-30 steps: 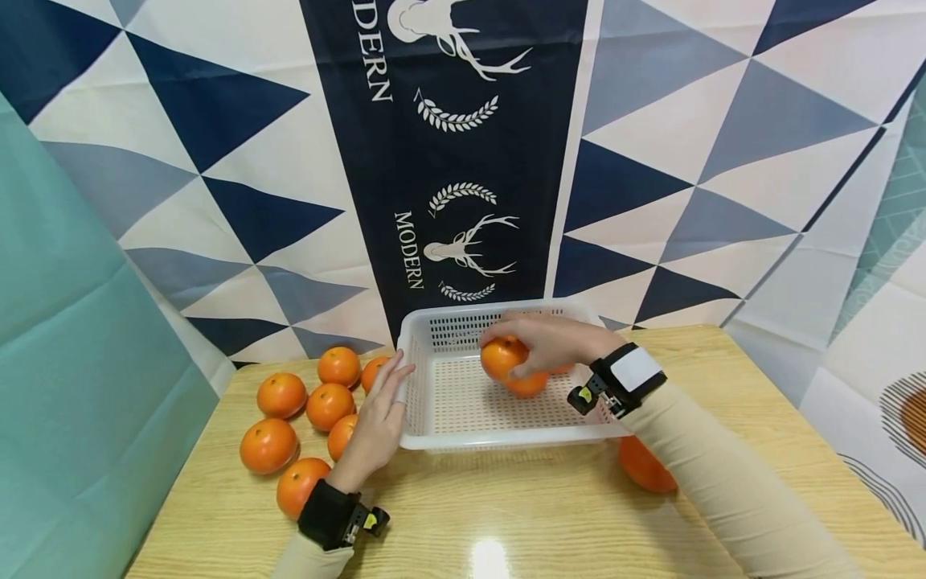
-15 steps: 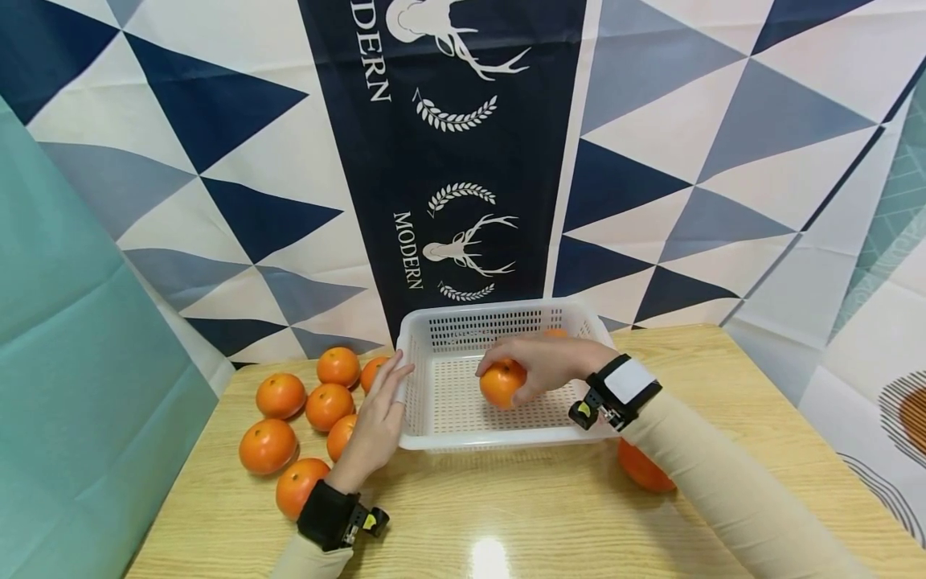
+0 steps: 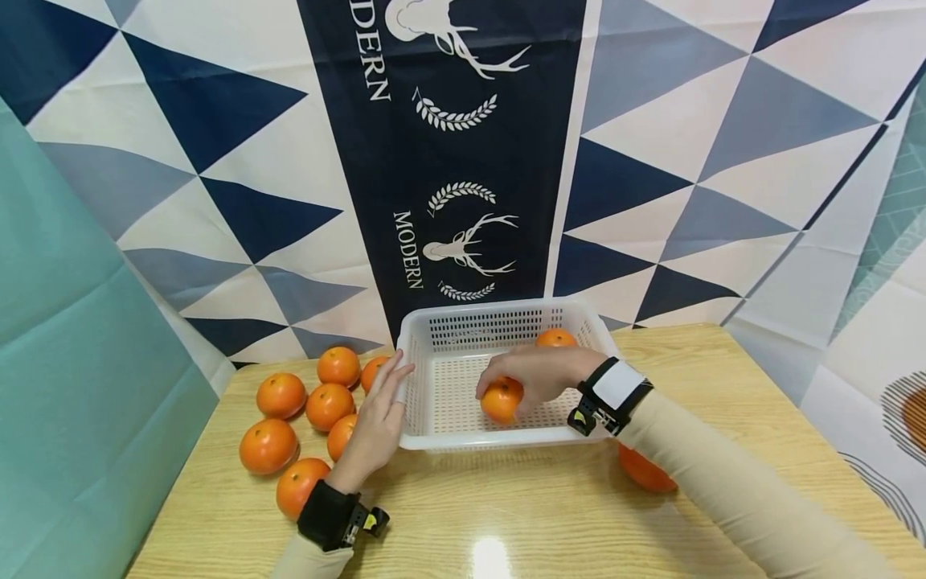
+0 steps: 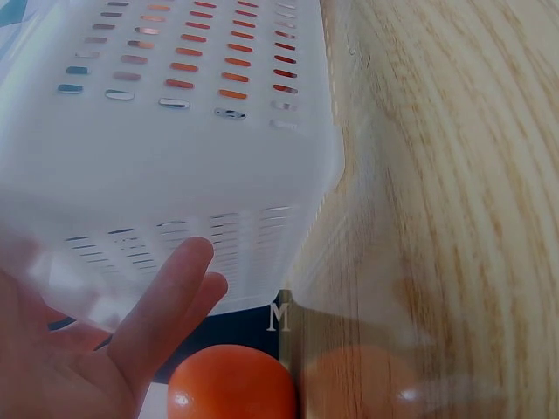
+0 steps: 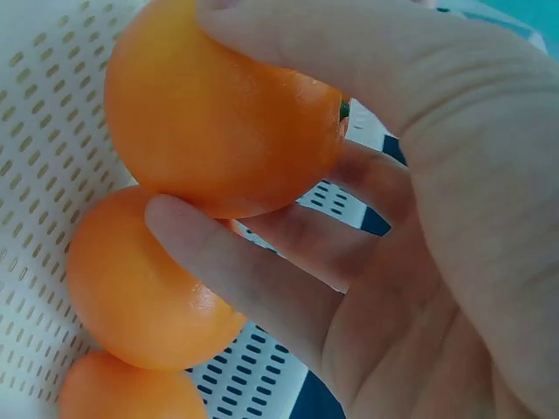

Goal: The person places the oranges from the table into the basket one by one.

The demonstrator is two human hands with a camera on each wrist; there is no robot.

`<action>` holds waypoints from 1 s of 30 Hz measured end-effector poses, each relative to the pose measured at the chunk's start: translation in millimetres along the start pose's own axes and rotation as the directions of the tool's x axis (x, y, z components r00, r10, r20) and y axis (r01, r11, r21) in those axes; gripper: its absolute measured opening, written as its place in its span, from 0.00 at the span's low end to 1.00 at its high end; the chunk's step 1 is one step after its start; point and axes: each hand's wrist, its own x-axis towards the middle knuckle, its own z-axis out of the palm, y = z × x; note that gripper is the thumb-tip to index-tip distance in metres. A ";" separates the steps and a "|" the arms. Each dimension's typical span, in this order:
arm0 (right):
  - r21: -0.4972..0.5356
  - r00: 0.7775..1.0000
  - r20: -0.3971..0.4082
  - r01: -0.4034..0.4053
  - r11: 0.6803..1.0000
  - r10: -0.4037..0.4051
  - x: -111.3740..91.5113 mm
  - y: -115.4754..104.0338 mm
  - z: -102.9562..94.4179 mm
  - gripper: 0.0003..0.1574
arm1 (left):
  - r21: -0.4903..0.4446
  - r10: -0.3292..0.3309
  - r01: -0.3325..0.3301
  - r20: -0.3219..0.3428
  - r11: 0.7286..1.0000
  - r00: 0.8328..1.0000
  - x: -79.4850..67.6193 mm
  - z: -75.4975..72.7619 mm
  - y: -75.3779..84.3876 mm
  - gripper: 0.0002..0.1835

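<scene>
My right hand [image 3: 538, 371] reaches into the white plastic basket [image 3: 499, 439] and holds an orange [image 3: 497, 404] low over its slotted floor. In the right wrist view the thumb and fingers lie round this orange [image 5: 218, 122]; beyond it two more oranges [image 5: 144, 284] sit in the basket. The head view shows one of those, a basket orange [image 3: 556, 338], near the back right corner. My left hand [image 3: 379, 414] rests with extended fingers at the basket's left rim. In the left wrist view its fingers [image 4: 170, 297] lie along the outer wall.
Several loose oranges [image 3: 268, 446] stand on the wooden table [image 3: 434, 515] left of the basket, some beside my left hand. Another orange [image 3: 644, 469] lies outside the basket's front right corner, partly hidden by my right forearm. A patterned cloth [image 3: 470, 161] hangs behind.
My right hand has lowered the orange and brought it slightly toward the basket's front. The orange at the back right has come into fuller view. My left hand has stayed put.
</scene>
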 end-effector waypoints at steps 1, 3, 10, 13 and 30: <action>-0.006 1.000 0.009 0.005 1.000 -0.005 1.0 -0.4 0.3 0.34 | 0.001 -0.002 0.002 0.002 1.000 1.000 -0.1 0.0 -0.4 0.28; -0.020 1.000 0.025 0.012 1.000 -0.011 3.0 -1.1 0.5 0.35 | 0.006 -0.005 0.005 0.005 1.000 1.000 -0.4 0.0 -1.2 0.28; -0.057 0.995 0.093 0.039 0.998 -0.034 8.0 -7.4 -0.9 0.37 | -0.003 0.007 -0.007 -0.007 1.000 1.000 -0.1 0.0 -2.1 0.28; -0.039 0.991 0.135 0.025 0.999 -0.020 8.7 -8.8 -0.8 0.36 | -0.004 0.008 -0.008 -0.007 1.000 1.000 0.3 0.8 -2.2 0.28; -0.126 0.974 0.223 0.075 0.989 -0.046 12.2 -8.9 2.8 0.34 | -0.002 -0.004 0.004 0.001 1.000 1.000 0.3 0.9 -0.1 0.28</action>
